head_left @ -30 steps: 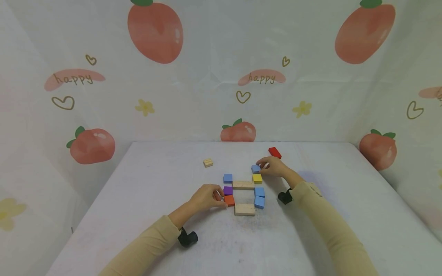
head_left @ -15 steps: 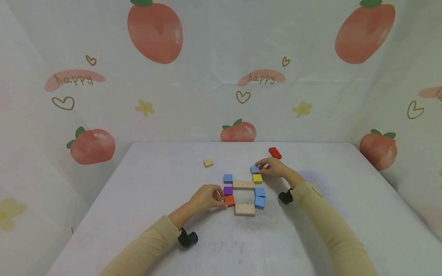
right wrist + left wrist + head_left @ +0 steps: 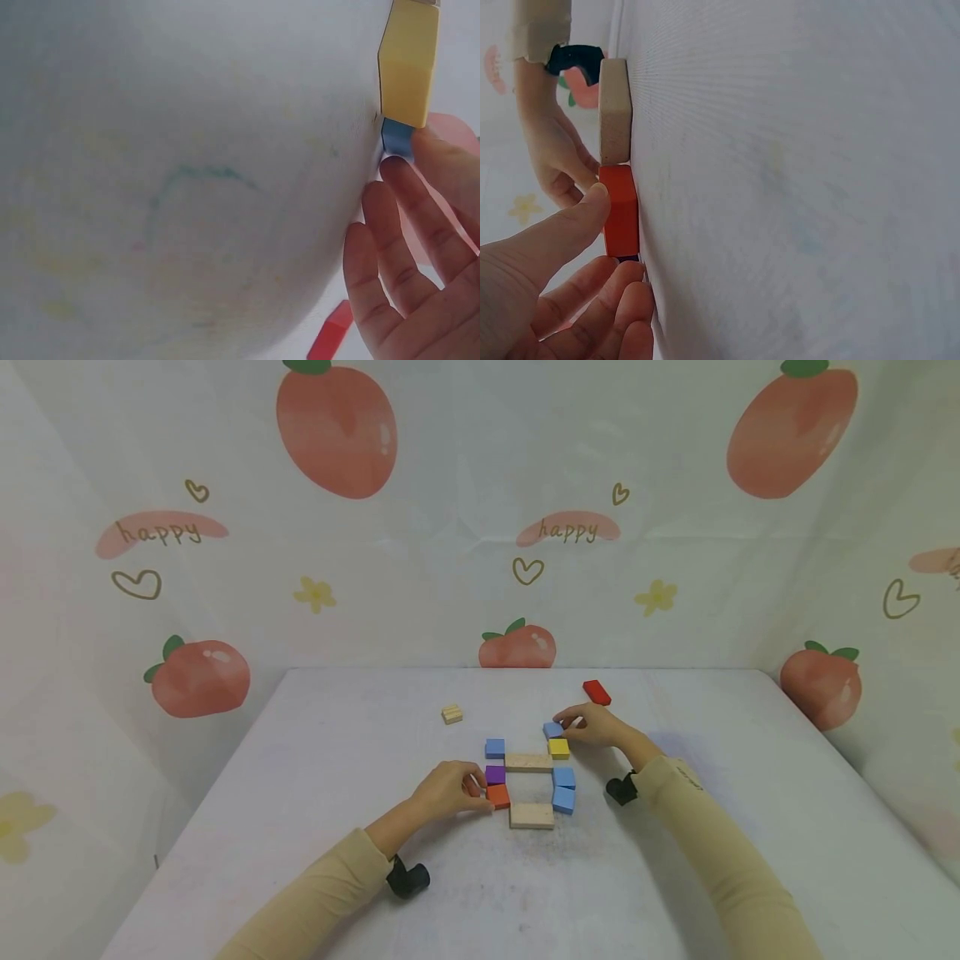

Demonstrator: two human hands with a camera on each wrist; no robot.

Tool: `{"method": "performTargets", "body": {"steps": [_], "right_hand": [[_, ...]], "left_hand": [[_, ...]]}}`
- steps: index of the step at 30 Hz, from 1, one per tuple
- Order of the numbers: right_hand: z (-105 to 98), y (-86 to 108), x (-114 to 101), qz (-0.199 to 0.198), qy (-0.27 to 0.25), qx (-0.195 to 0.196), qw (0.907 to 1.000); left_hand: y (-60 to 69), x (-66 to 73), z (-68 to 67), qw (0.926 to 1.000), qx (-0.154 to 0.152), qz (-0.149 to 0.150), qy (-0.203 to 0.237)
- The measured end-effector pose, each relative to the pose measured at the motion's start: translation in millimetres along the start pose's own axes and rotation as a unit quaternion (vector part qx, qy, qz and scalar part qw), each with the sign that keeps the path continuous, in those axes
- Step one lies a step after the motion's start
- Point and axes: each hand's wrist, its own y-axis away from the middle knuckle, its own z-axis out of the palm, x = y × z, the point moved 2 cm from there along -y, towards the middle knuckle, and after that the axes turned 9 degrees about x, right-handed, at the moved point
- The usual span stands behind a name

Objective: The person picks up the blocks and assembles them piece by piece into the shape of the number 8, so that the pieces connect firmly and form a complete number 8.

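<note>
Head view: below centre, pinching orange block with curled left hand; lower right of centre, pinching blue block with right hand, fingers bent. Left wrist view: holding orange block at left. Right wrist view: gripping blue block at right, just beside yellow block.

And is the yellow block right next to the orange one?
No, in the head view the yellow block lies near the right hand, while the orange block is at the left hand.
</note>
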Motion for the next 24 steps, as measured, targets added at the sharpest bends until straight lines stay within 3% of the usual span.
{"method": "performTargets", "body": {"steps": [7, 24], "right_hand": [[0.2, -0.4, -0.8, -0.022, 0.004, -0.005, 0.9997], [-1.3, 1.1, -1.6, -0.005, -0.002, -0.013, 0.9999]], "left_hand": [[-0.6, -0.6, 0.8, 1.0, 0.002, -0.005, -0.002], [-1.6, -0.6, 1.1, 1.0, 0.001, -0.001, 0.0]]}}
